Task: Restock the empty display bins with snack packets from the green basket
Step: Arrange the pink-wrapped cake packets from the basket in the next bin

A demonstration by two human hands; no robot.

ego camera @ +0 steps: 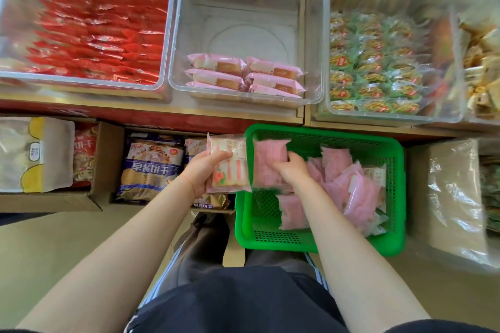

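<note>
A: Her left hand (201,170) grips a pink printed snack packet (228,163); her right hand (290,170) clutches another above the green plastic basket (319,243).

B: She should lay both flat beside the rows in the clear plastic bin (244,35).

I am looking down at a shop's bulk snack display. A clear bin (311,35) holding a few pink packets (244,74) is my landmark. Left of it a bin brims with red packets (100,32); right of it another holds green-wrapped snacks (378,65). Below it, under the shelf edge (151,108), open cardboard cartons (104,165) hold bagged biscuits (150,167).
</note>
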